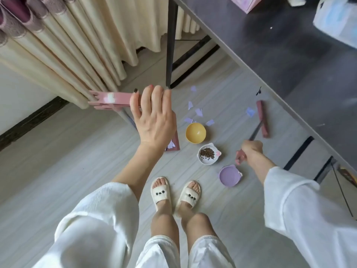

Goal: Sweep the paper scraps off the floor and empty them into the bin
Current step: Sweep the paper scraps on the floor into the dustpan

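Note:
Several lavender paper scraps (198, 112) lie on the grey floor near the table leg, and one more scrap (250, 112) lies beside the dark red broom head (262, 118). My right hand (251, 151) grips the broom's thin handle, with the head resting on the floor by the table edge. My left hand (154, 118) is raised with straight fingers; the pink top of the dustpan handle (110, 101) meets its little-finger side. The dustpan's tray (176, 145) shows below my wrist with scraps in it. No bin is in view.
A yellow bowl (195, 132), a white bowl of pet food (208, 154) and a purple dish (229, 176) sit on the floor between my feet and the scraps. A dark table (270, 45) with a black leg (171, 41) spans the right. Curtains (67, 45) hang at left.

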Motion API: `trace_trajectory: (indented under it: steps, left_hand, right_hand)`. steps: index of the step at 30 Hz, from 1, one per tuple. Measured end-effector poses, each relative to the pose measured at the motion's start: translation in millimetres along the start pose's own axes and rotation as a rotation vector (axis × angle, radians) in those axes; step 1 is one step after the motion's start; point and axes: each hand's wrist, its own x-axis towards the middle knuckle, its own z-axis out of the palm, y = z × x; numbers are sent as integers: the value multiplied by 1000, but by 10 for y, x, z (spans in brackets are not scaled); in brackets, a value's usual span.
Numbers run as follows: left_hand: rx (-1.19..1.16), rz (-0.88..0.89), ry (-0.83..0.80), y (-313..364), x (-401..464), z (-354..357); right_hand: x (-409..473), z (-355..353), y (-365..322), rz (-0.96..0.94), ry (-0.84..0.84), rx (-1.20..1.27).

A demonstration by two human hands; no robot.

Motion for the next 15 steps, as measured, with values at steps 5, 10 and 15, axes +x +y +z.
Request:
trace_trajectory:
  steps: [5,10,15]
  left_hand:
    - [-5,9,-11,-4,8,1]
    - [0,-3,-51,-55,-6,-68]
    - [-12,-15,-107,-9,-29,-174]
  right_hand:
    - [8,82,53,10,-67,-14]
    - [-707,-34,-146,-32,-157,-40]
    - [-1076,-183,-255,-96,-179,19]
